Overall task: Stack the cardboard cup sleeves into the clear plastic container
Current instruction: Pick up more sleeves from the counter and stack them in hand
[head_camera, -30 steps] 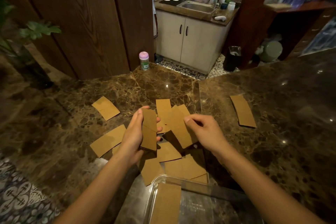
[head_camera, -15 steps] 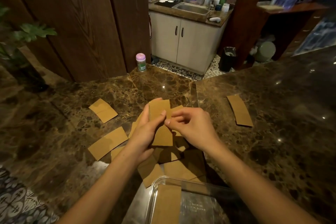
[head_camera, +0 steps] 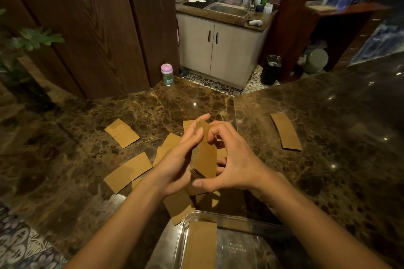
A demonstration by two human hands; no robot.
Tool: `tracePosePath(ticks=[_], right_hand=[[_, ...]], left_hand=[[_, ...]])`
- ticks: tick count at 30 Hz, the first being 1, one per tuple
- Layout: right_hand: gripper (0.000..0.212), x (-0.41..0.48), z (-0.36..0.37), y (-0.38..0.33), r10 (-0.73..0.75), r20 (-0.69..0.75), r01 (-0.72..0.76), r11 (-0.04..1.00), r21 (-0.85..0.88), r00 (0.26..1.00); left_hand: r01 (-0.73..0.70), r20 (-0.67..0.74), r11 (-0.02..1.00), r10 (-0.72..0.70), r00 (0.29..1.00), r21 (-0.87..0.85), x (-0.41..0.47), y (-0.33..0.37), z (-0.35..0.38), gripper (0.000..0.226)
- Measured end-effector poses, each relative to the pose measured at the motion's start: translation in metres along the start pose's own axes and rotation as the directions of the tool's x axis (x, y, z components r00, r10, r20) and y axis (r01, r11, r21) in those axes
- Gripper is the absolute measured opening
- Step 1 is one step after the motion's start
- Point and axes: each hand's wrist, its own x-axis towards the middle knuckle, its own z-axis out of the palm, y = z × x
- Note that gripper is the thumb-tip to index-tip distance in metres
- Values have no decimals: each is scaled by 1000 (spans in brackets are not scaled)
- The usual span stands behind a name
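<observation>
Left hand [head_camera: 175, 166] and right hand [head_camera: 236, 159] clasp a bundle of sleeves [head_camera: 204, 155] above the container [head_camera: 185, 225]. Uneven finger pressure could fan the bundle, spilling sleeves onto the counter [head_camera: 328, 137].

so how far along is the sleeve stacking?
Early. Done: brown cardboard sleeves already lie in the clear plastic container. In hand: the left hand and right hand are squaring up a small stack of sleeves above the dark marble counter. Left: several loose sleeves remain scattered, including a flat sleeve on the left and one far right.
</observation>
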Motion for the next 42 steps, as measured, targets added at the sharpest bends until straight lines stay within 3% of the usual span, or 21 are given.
tracePosePath(ticks=[3, 7, 10, 13, 15, 17, 18, 21, 27, 31, 34, 35, 37, 40, 42], right_hand=[[80, -1, 1, 2, 15, 47, -17, 998, 58, 999], [78, -2, 6, 6, 0, 37, -3, 997, 78, 999], [79, 4, 7, 16, 65, 126, -76, 993, 85, 990], [53, 16, 12, 38, 220, 101, -236, 955, 180, 970], [44, 25, 14, 66, 317, -37, -318, 948, -27, 948], [61, 30, 17, 93, 369, -33, -354, 858, -373, 929], [73, 31, 20, 103, 392, 13, -344, 822, -454, 920], [78, 30, 27, 117, 397, 89, -303, 810, -501, 913], [33, 23, 23, 109, 303, 34, -233, 794, -562, 952], [35, 18, 10, 100, 405, -212, -454, 836, -307, 889], [26, 13, -5, 78, 558, -218, -538, 830, 147, 801], [22, 9, -9, 68, 595, -183, -527, 790, 312, 783], [37, 5, -16, 48, 623, -99, -477, 683, 553, 776], [76, 2, -29, 24, 608, -26, -394, 547, 738, 794], [83, 4, -35, 10, 612, -7, -343, 453, 823, 791]], left_hand=[[-3, 2, 997, 3, 1000, 73, 2, 2, -6, 44], [23, 15, 997, -24, 1000, 77, 0, 0, -14, 56], [32, -25, 999, -31, 999, 37, 3, -4, -22, 56], [27, -162, 999, -30, 986, -20, 5, -5, -31, 47], [47, -228, 998, -52, 972, -30, 6, -5, -39, 48], [69, -271, 998, -70, 960, -12, 5, -7, -44, 50], [70, -280, 997, -71, 957, -16, 5, -8, -46, 51], [67, -280, 997, -75, 957, -38, 5, -9, -49, 52], [49, -352, 999, -53, 935, -19, 7, -8, -53, 47], [51, -364, 998, -60, 930, -35, 7, -9, -53, 51], [54, -339, 998, -61, 939, -28, 6, -8, -48, 54], [57, -322, 998, -60, 945, -18, 6, -8, -45, 55], [59, -295, 998, -56, 954, 2, 6, -8, -38, 54], [43, -254, 996, -20, 967, 82, 6, -8, -25, 49], [7, -215, 991, 22, 976, 134, 5, -8, -17, 50]])
